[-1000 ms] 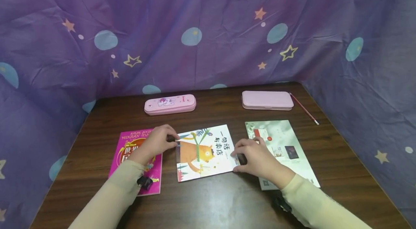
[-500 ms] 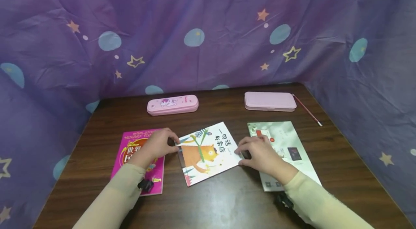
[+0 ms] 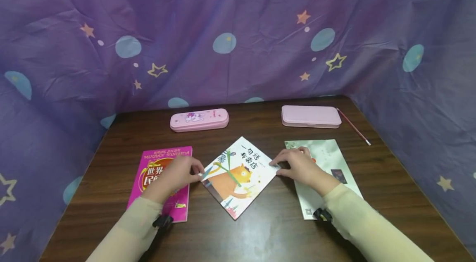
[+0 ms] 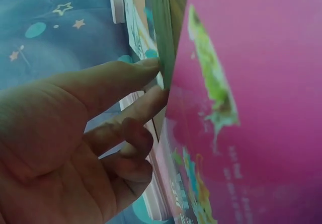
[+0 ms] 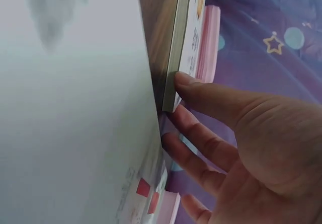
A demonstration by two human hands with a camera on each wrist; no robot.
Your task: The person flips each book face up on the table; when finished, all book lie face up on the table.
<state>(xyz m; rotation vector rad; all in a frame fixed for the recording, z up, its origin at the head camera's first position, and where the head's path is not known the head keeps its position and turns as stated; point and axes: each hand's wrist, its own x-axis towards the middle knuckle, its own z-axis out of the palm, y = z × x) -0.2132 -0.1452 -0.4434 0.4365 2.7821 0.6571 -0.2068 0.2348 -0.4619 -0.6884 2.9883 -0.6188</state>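
A white picture book point(image 3: 243, 175) with an orange animal on its cover lies turned cornerwise in the middle of the table. Its left corner is pinched by my left hand point(image 3: 178, 175), between thumb and forefinger; the other fingers curl loosely in the left wrist view. My right hand point(image 3: 299, 167) pinches the opposite corner, thumb and forefinger at the page edges point(image 5: 175, 58) in the right wrist view. Under my left forearm lies a magenta book point(image 3: 182, 206), partly covered. A pale green book point(image 3: 325, 152) sits beneath my right hand and wrist, partly hidden.
Behind the books stand a pink pencil case point(image 3: 199, 120) with a rabbit print and a plain pink case point(image 3: 311, 116). Beside the plain one lies a red pencil point(image 3: 353, 125). A purple curtain point(image 3: 253, 76) hangs around the dark wooden table point(image 3: 260, 237).
The white picture book has turned clockwise from nearly square to cornerwise. Both hands have shifted slightly with it, now at its left and right corners. The other books and cases stay put.
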